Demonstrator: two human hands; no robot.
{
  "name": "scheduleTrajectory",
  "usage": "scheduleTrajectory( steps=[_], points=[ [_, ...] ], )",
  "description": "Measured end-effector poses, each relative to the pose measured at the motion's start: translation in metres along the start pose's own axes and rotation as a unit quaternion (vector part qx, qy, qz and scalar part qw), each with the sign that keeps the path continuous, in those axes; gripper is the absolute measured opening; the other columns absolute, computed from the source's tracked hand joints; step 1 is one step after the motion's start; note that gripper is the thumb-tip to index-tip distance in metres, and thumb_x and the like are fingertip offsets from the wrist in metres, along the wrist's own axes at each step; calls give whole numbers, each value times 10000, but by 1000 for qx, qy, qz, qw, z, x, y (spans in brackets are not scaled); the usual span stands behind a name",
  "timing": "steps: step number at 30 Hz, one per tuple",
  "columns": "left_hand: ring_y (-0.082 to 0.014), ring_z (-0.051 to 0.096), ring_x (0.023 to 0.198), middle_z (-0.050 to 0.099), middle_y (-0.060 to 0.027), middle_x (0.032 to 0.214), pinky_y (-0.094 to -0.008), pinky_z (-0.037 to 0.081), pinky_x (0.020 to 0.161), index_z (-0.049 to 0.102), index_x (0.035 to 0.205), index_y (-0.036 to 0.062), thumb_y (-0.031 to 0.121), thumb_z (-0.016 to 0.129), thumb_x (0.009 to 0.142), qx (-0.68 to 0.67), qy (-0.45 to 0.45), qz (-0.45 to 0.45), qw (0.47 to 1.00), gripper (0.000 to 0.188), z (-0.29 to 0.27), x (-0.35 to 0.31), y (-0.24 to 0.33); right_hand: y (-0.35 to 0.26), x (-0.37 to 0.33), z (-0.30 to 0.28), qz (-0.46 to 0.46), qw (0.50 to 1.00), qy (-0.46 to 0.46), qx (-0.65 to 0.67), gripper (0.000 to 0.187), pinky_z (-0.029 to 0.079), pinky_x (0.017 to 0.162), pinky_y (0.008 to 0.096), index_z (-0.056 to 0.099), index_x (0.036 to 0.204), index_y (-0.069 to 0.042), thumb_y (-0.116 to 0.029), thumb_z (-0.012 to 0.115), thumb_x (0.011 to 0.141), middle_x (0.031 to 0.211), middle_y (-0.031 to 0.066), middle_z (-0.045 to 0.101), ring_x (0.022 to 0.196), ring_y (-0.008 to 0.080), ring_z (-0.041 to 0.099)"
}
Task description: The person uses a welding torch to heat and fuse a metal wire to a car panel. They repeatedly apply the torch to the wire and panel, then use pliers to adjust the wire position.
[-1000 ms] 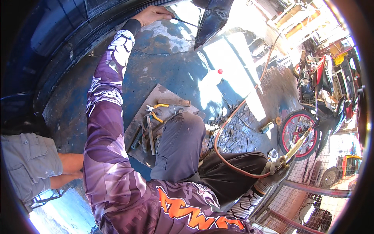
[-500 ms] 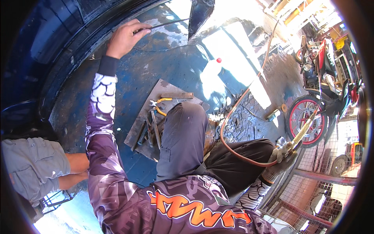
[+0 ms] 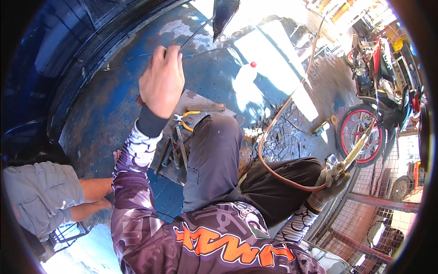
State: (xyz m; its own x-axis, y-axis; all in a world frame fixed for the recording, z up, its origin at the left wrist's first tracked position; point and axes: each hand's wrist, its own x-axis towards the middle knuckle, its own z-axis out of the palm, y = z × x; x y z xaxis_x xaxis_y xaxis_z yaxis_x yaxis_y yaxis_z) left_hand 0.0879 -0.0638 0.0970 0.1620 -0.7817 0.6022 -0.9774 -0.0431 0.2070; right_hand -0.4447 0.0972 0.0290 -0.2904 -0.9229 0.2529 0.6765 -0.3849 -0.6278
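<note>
My bare left hand (image 3: 162, 84) is closed round a thin dark metal rod (image 3: 197, 33), above the floor beside the blue car body. The rod's far end reaches the edge of a dark pointed panel piece (image 3: 224, 18) at the top; whether they are joined I cannot tell. At right, my gloved right hand (image 3: 329, 186) grips a torch-like tool with a yellowish stem (image 3: 357, 150), and a brown-orange hose (image 3: 269, 130) loops from it over my knee. Between my left forearm and knee lies a board (image 3: 188, 101) with yellow-handled pliers (image 3: 186, 119), a wooden-looking bar (image 3: 206, 108) and several dark tools.
The dark blue car body (image 3: 50, 68) curves along the left. Another person in grey shorts (image 3: 43, 192) sits at lower left. A red-rimmed motorcycle wheel (image 3: 360, 132), wire mesh (image 3: 365, 219), a red-capped white container (image 3: 246, 75) and flaky debris (image 3: 292, 137) are to the right.
My left hand has come nearer and slightly right, its back now turned up, and the rod slants more steeply. The dark panel piece has shifted slightly left and up. My right hand stays nearly still.
</note>
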Motion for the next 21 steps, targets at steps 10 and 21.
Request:
scheduleTrajectory(
  steps=[10, 21],
  points=[
    [-300, 708, 812, 741, -118, 941, -389, 548, 727, 699, 1174, 65, 201, 639, 1032, -283, -18, -128, 950, 206, 53, -51, -98, 7, 4, 22, 42, 995, -82, 34, 494, 337, 451, 265, 482, 1381, 72, -317, 550, 1083, 903, 92, 554, 505, 101, 381],
    [-402, 715, 933, 742, -185, 997, -503, 546, 793, 658, 1166, 74, 243, 646, 997, -280, -171, -380, 865, 239, 241, -308, -65, -4, 12, 9, 64, 995, -67, -20, 479, 275, 426, 258, 465, 1414, 18, -343, 518, 1103, 911, 85, 576, 498, 100, 407]
  ],
)
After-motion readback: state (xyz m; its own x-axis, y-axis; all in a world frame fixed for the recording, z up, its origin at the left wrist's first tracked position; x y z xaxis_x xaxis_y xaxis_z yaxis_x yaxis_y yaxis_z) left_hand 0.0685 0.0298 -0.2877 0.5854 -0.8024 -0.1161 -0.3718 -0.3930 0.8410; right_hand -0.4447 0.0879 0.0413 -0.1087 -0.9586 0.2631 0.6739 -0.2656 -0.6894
